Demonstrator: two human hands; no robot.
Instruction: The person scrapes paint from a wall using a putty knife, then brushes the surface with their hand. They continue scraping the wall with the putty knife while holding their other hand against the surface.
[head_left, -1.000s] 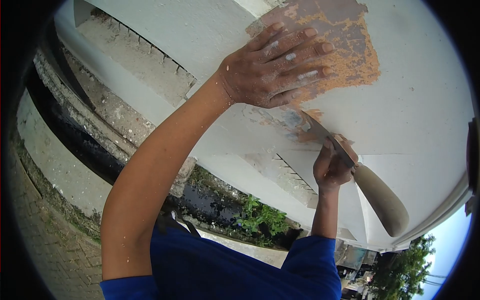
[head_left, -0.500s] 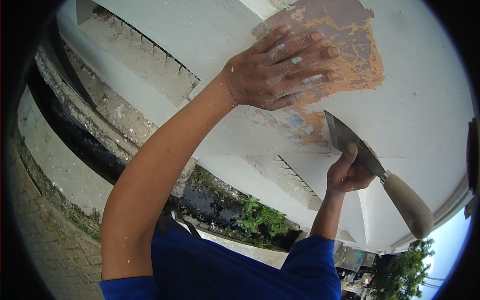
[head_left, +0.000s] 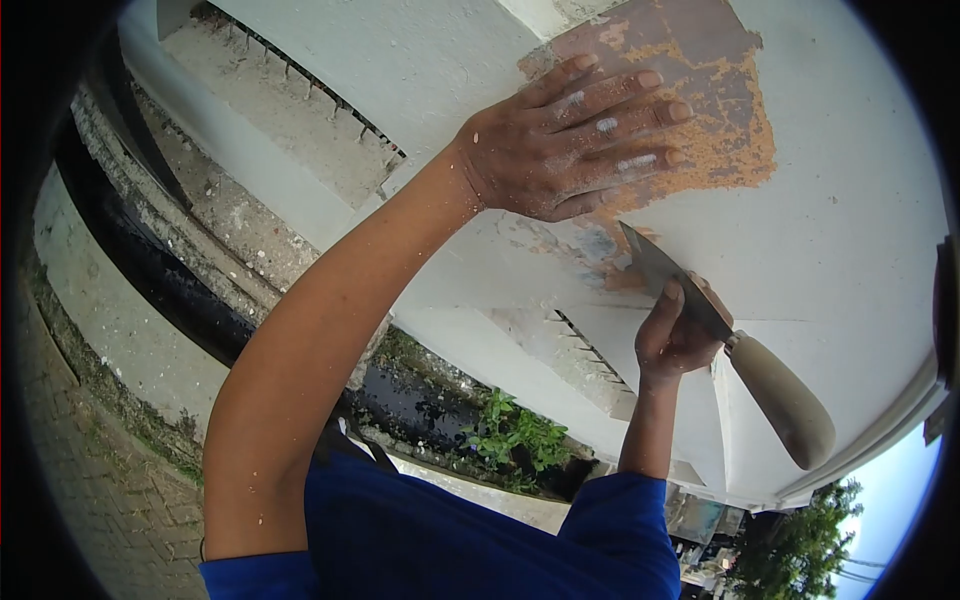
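Note:
My left hand (head_left: 570, 140) lies with its palm on the wall and its fingers spread, white smears on several of them. Beneath it is a peeled patch (head_left: 722, 125) of grey-brown and orange under the white paint. Lower right of that, my right hand (head_left: 682, 335) grips a putty knife (head_left: 668, 272) by its metal blade, thumb pressed on the near face. The knife's pale handle (head_left: 782, 400) sticks out down to the right, outside the hand. Its blade edge overlaps a smaller chipped, grey-spotted area (head_left: 597, 243) in this view.
White wall (head_left: 850, 200) surrounds the patch, with slotted recesses (head_left: 290, 95) on the left. Below runs a drain channel with dark water (head_left: 415, 405) and a green plant (head_left: 515, 435). Brick paving (head_left: 110, 490) lies at lower left; a tree (head_left: 795, 545) stands at lower right.
My right hand and the putty knife have shifted left, bringing the blade closer to the chipped area below my left hand. My left hand keeps its place on the wall; the view has shifted slightly.

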